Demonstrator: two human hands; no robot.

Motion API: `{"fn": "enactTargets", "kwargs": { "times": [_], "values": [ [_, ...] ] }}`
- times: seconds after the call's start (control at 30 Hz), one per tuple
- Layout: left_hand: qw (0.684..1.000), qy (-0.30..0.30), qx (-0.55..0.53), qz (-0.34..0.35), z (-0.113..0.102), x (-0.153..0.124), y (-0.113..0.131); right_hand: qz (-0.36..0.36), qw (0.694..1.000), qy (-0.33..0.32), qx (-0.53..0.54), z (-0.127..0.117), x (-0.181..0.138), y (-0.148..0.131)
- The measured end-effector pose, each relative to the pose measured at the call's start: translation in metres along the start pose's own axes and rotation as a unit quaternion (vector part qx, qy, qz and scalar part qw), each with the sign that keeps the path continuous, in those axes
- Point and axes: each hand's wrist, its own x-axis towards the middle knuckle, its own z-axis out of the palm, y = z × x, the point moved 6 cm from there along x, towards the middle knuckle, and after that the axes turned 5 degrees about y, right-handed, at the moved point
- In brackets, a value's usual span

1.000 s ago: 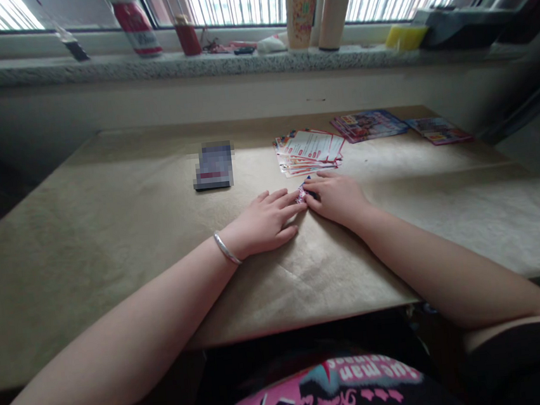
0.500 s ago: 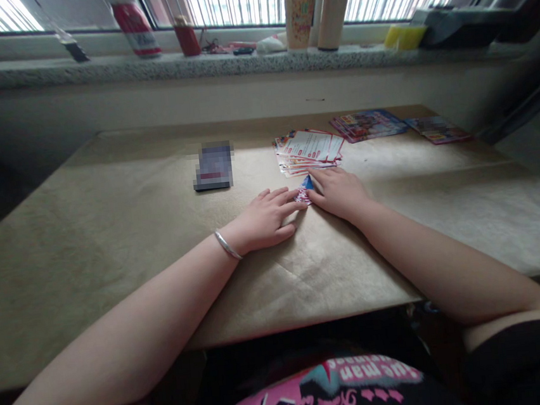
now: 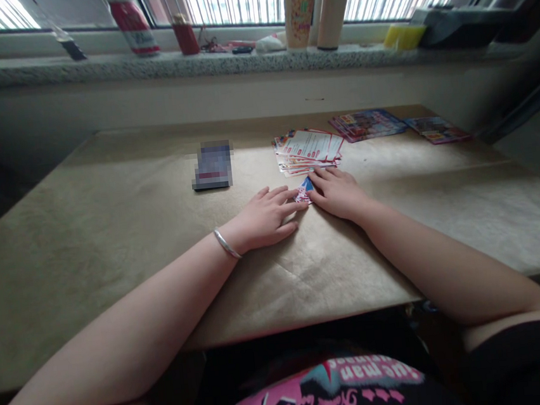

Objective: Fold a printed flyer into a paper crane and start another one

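A small folded piece of paper (image 3: 304, 191), blue at the top with a red-and-white pattern below, lies flat on the table between my hands. My left hand (image 3: 271, 214) rests to its left, fingers stretched out and the fingertips touching its edge. On the other side, my right hand (image 3: 335, 190) lies with fingers spread, thumb and fingertips against the paper's right side and partly covering it. Just beyond the fingers is a fanned pile of printed cards (image 3: 310, 149), white with red borders.
A dark, blurred-out flat object (image 3: 213, 164) lies left of the card pile. Further right are colourful booklets or packets (image 3: 367, 124) and another such stack (image 3: 439, 129). Along the granite sill (image 3: 237, 64) stand a red can (image 3: 133, 28), a patterned cup (image 3: 300, 12) and a tall cylinder (image 3: 333, 8).
The fingers of my right hand have shifted slightly over the paper. Otherwise both hands and the paper stay in nearly the same place.
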Motion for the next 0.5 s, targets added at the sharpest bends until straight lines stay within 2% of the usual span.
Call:
{"fn": "enactTargets", "kwargs": {
  "times": [0.13, 0.3, 0.4, 0.5],
  "values": [
    [1.0, 0.002, -0.009, 0.015, 0.001, -0.001, 0.0, 0.011, 1.0, -0.001, 0.025, 0.002, 0.003, 0.006],
    [1.0, 0.011, -0.008, 0.024, 0.003, -0.004, 0.002, 0.023, 0.989, 0.1, 0.105, -0.005, 0.006, 0.017],
    [0.999, 0.028, -0.006, 0.02, 0.001, -0.004, 0.002, -0.061, 0.977, 0.144, 0.143, -0.009, 0.003, 0.011],
    [0.997, 0.071, -0.003, 0.002, -0.005, -0.003, -0.002, -0.141, 0.967, 0.146, 0.156, -0.01, -0.001, 0.002]
  ]
}}
